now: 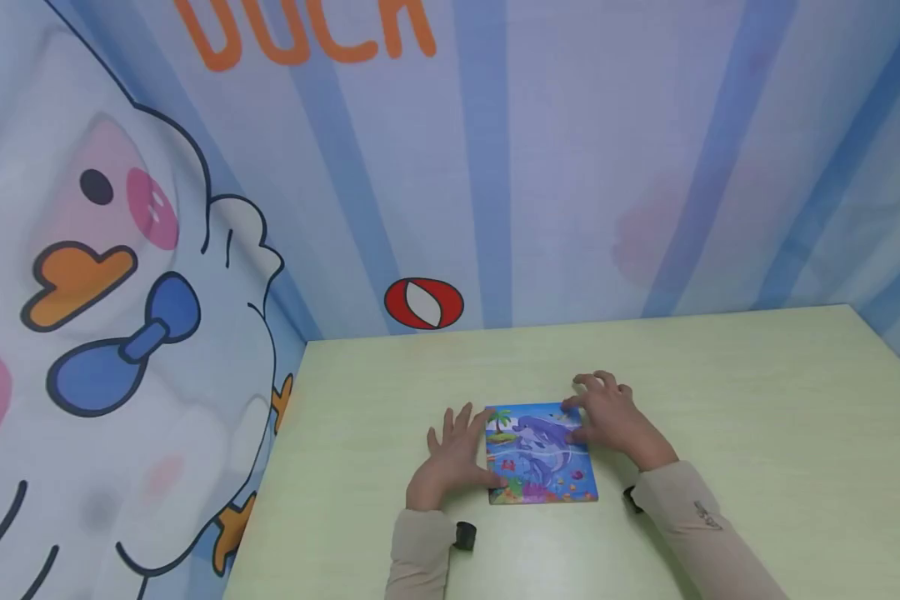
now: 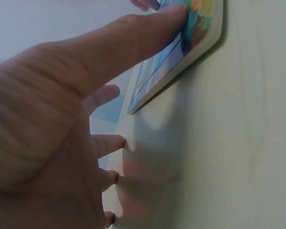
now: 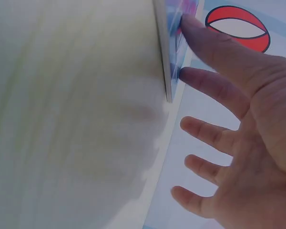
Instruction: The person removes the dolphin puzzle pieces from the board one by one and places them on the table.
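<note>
A thin, nearly square picture board (image 1: 542, 457) with purple dolphins, a palm tree and blue sea lies flat on the table. Its edge and part of its colored face (image 2: 200, 24) show in the left wrist view. My left hand (image 1: 450, 462) is at its left side, fingers spread and thumb on the lower left corner. From the upper right, my right hand (image 1: 611, 417) reaches over the board (image 3: 176, 36), with thumb and index finger touching its face. The other fingers of the right hand (image 3: 248, 133) extend past the board, apart from it.
The pale yellow-green table (image 1: 757, 417) runs back to a blue striped backdrop (image 1: 570, 167) with orange lettering. A large white cartoon duck (image 1: 217, 358) is printed on the left side. Dark bands or devices (image 1: 465, 536) sit at both wrists, by the beige sleeves.
</note>
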The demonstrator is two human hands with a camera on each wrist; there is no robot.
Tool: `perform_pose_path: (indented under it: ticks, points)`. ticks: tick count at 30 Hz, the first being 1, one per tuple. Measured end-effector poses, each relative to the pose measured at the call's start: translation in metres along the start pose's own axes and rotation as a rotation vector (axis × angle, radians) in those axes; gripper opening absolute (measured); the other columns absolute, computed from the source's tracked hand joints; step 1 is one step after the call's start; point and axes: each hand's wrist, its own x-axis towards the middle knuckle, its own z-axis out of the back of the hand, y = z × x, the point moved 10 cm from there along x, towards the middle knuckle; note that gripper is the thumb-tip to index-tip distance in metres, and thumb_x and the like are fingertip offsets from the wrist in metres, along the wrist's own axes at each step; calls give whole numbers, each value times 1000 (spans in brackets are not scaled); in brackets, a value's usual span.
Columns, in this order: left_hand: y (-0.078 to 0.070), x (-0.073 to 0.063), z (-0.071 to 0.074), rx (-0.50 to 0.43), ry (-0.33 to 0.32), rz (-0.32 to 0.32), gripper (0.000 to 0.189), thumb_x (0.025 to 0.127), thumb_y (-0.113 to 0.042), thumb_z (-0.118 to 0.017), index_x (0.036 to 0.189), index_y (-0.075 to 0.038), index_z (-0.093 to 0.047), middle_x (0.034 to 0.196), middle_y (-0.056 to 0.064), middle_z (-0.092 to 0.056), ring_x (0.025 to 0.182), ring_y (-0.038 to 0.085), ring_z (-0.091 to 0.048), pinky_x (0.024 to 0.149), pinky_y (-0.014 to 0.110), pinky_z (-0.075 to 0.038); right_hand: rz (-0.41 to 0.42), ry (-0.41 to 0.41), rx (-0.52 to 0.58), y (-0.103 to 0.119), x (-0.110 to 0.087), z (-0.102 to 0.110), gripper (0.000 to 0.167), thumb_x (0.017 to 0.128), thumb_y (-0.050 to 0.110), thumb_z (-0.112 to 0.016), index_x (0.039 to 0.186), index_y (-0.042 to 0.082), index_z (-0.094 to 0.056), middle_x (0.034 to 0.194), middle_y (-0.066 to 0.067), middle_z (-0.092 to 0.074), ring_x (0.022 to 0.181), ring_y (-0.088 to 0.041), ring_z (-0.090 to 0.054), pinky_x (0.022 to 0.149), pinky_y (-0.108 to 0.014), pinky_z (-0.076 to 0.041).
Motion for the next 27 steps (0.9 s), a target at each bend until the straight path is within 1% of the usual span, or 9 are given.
perform_pose_path:
  ticks: [4, 10, 15, 18, 21, 24, 27]
  points:
    - [-1, -1, 0, 9, 3, -1, 102, 74, -37, -90, 157, -19, -34, 167, 18, -13, 152, 45, 2, 113, 71, 1, 11, 2, -13, 2, 1, 0, 37, 76, 29, -89, 107, 11, -80, 136, -26, -54, 130, -54, -39, 94, -73, -37]
    - [-1, -2, 0, 25, 0, 7, 100, 72, -38, -91, 155, -18, -38, 166, 19, -14, 152, 45, 1, 114, 71, -1, -9, 25, 52, 2, 3, -1, 33, 76, 21, -90, 105, 9, -79, 130, -25, -57, 127, -54, -40, 94, -73, -36]
    - [-1, -1, 1, 38, -12, 19, 100, 71, -38, -92, 154, -15, -40, 166, 18, -16, 152, 45, -2, 114, 71, -3, -19, 59, 102, 0, 6, -4, 33, 77, 17, -89, 107, 7, -78, 125, -21, -58, 126, -51, -41, 96, -70, -35]
    - [-1, -1, 2, 40, -17, 25, 100, 71, -38, -92, 154, -14, -41, 166, 18, -17, 152, 45, -3, 114, 71, -3, -6, 84, 110, 0, 7, -5, 36, 75, 17, -90, 107, 8, -77, 124, -19, -57, 125, -50, -41, 96, -69, -34]
    - [-1, -1, 3, 33, -16, 33, 100, 71, -38, -92, 154, -15, -41, 166, 18, -17, 152, 45, -3, 114, 70, -3, 18, 100, 90, 1, 9, -5, 40, 72, 20, -92, 107, 9, -75, 123, -18, -57, 123, -48, -43, 95, -69, -35]
    - [-1, -2, 2, 27, -9, 40, 100, 72, -38, -92, 155, -15, -41, 166, 17, -17, 152, 44, -2, 115, 70, -2, 42, 106, 74, 4, 10, -4, 43, 71, 23, -93, 107, 9, -74, 122, -19, -58, 120, -47, -44, 93, -69, -37]
    - [0, -2, 1, 27, -7, 43, 100, 72, -38, -91, 155, -15, -41, 166, 17, -16, 153, 43, -1, 115, 70, -1, 58, 106, 70, 7, 9, -4, 43, 71, 23, -93, 106, 8, -72, 122, -19, -58, 119, -47, -44, 91, -67, -37]
